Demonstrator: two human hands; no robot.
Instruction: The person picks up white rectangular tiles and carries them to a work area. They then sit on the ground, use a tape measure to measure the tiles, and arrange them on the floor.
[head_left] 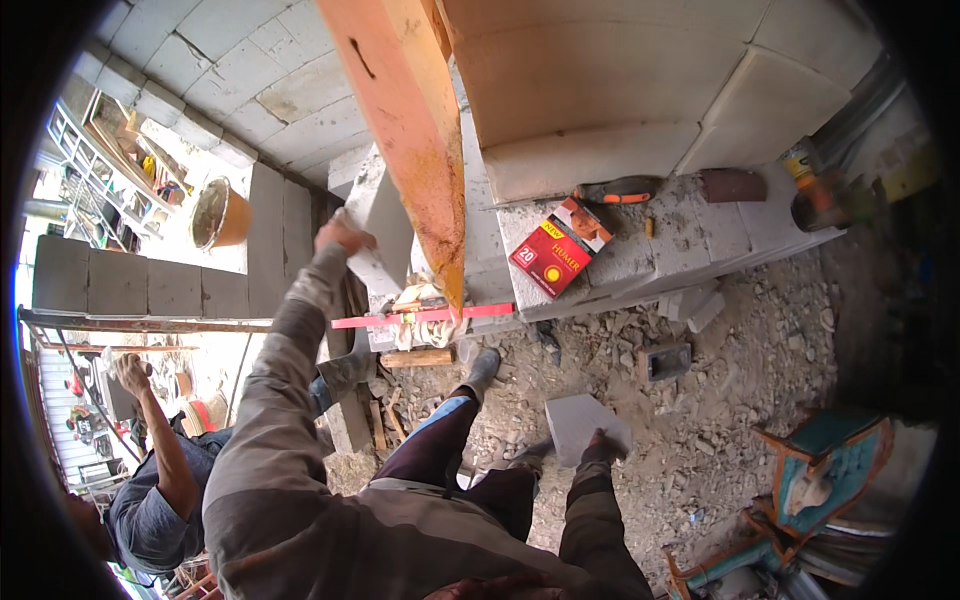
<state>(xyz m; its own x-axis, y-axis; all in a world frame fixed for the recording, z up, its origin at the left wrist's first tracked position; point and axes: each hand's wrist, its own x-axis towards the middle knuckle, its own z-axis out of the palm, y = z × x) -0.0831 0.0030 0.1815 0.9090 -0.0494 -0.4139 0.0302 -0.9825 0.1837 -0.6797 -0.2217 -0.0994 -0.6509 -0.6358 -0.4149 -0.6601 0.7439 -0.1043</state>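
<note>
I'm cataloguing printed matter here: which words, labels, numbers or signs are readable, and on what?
Red-and-white rectangular packet: lettering and a number readable, not transcribed.
Orange-brown wooden beam: one dark stroke, no legible word.
Yellow-and-orange object at far right: too blurred.
Pale masonry block at the right hand: none visible.

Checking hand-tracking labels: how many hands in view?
3: wearer's left hand at the upright block, right hand at the lower block, co-worker's hand far left. Others may be hidden.
</note>
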